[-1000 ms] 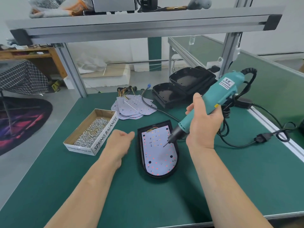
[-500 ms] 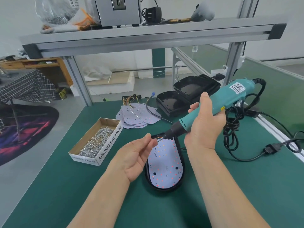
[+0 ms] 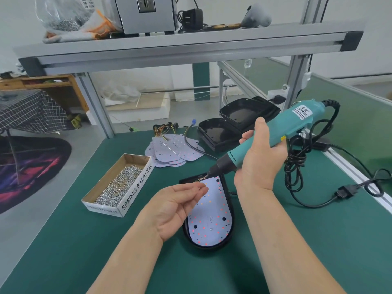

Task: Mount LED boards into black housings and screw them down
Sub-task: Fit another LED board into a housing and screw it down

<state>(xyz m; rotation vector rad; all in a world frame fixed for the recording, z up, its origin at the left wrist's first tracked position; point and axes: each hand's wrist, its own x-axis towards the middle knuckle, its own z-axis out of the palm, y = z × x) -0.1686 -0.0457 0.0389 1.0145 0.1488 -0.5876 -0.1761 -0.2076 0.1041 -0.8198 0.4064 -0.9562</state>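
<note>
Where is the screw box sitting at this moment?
In the head view the screw box sits on the green table, to the left of the left hand and the black housing, nearer than the loose LED boards.

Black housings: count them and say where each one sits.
3. The near housing on the mat holds the LED board; the middle housing lies empty behind the screwdriver; the far housing sits beside the frame post. The rear two look stacked, so more may be hidden.

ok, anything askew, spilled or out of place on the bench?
Nothing spilled or damaged. Only untidy bits: the spare LED boards lie in a loose fanned pile, and the screwdriver cord is bunched in a tangle beside the right hand.
</note>
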